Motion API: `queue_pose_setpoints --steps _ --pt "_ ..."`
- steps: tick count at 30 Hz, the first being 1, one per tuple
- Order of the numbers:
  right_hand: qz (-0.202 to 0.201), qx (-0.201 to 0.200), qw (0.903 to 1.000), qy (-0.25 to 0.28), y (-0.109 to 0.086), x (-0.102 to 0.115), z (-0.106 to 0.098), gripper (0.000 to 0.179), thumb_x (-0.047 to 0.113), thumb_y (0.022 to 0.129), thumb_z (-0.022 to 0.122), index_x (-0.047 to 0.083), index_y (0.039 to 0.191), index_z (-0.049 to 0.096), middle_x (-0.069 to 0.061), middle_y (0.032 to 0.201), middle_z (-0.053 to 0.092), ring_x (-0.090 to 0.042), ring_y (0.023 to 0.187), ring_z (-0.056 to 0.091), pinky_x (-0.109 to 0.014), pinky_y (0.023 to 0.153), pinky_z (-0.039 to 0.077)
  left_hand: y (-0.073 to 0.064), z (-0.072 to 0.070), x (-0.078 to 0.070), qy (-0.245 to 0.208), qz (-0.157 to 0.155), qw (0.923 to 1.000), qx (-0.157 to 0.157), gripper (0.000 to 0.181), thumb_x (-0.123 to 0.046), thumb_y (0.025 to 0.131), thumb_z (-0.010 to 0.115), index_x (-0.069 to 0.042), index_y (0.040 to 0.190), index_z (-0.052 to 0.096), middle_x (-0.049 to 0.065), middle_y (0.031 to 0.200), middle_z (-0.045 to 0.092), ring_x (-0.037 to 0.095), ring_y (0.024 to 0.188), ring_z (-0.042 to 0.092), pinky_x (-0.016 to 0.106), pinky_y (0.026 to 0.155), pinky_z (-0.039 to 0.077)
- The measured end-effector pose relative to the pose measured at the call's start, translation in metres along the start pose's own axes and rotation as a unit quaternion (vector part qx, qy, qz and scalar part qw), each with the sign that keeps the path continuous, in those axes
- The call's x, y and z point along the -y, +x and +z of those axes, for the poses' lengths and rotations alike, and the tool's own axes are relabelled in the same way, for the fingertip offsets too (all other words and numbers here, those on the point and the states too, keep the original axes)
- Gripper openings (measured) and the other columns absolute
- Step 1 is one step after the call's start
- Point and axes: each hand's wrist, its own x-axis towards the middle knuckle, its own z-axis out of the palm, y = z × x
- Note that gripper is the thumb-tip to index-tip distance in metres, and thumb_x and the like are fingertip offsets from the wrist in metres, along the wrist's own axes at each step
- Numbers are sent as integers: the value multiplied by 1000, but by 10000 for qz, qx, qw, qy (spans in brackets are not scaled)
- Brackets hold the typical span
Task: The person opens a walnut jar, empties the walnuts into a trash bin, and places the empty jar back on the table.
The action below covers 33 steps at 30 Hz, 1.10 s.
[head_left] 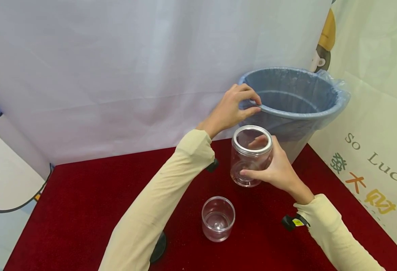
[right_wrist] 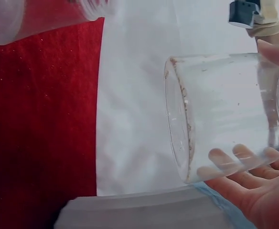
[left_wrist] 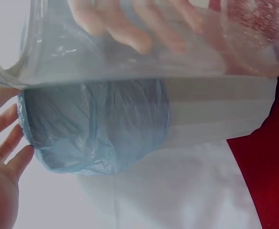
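Note:
My right hand (head_left: 279, 167) grips a tall clear plastic jar (head_left: 239, 160) with a pale ring round its open top. Its fingers spread round the far side and its thumb lies on the near side. Brown specks line the jar's bottom edge in the right wrist view, where the jar (right_wrist: 216, 114) appears raised. My left hand (head_left: 234, 107) has its thumb and fingers at the rim of a bin (head_left: 290, 113) lined with blue film, pinching the near left edge. In the left wrist view its fingers (left_wrist: 10, 138) touch the liner (left_wrist: 96, 129).
A shorter clear container (head_left: 218, 222) stands on the red tablecloth (head_left: 93, 199), nearer than the jar. A dark round object (head_left: 158, 248) lies partly hidden behind the left sleeve. A white curtain (head_left: 117, 75) hangs behind, and a printed cloth (head_left: 371, 150) on the right.

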Motion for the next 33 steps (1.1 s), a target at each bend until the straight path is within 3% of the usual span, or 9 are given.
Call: queue_pose_setpoints --steps 14,25,33 --pt "122 477 9976 492 4 -16 22 78 -3 61 85 -5 122 36 -22 113 51 -14 83 62 -25 73 51 0 -4 -1 79 3 10000 43 12 -21 85 72 -12 93 71 -1 100 60 15 93 47 23 84 36" --pt "29 660 9973 314 5 -19 35 79 1 60 87 -7 121 38 -23 113 53 -26 97 58 -24 79 46 1 -1 -1 -4 112 9999 -8 11 -19 85 72 -10 93 70 0 99 60 17 92 47 22 83 36" --pt "99 737 9964 409 7 -23 44 79 3 59 88 -8 120 39 -23 114 55 -28 101 58 -26 85 45 1 0 -3 -9 142 9998 -113 10 -18 85 72 -11 91 72 -1 98 61 17 90 48 22 81 36"
